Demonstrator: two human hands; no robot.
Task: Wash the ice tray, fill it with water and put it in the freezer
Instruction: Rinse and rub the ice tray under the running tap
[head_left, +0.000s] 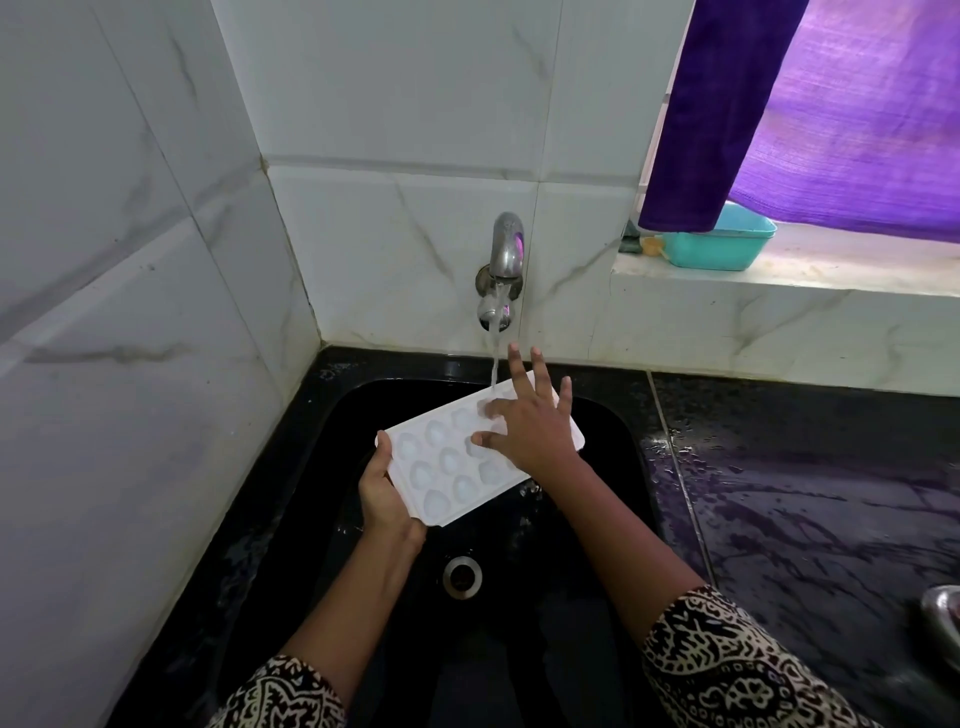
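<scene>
Sleeves: patterned cuffs (727, 670) sit at the bottom edge, well up the forearms. I'd guess that's to keep them out of the wet.
Left hand: the left hand (387, 488) grips the near-left end of the ice tray (441, 467), thumb on the top rim, fingers curled underneath. Looks like the anchor hand, so the tray can't slip while it gets scrubbed.
Right hand: the right hand (530, 426) is palm down with fingers spread wide over the far half of the tray, some fingertips down among the cups. A couple are blurry, so my read is rubbing, not holding.
Ice tray: white, cups facing up, held in the air over the black sink (363, 415), resting on nothing. Far end is under the right hand, near end in the left. Can't really tell if it's tilted.
Water: the stream (494, 358) from the tap (506, 249) lands on the tray's far edge, just beside the right fingers, which makes sense if you're rinsing as you rub. Some is spilling off the tray edge below the right wrist.
Stage: washing, I reckon. Filling and the freezer haven't started.
Worktop: black worktop (805, 493) right of the sink, wet with splashes.
</scene>
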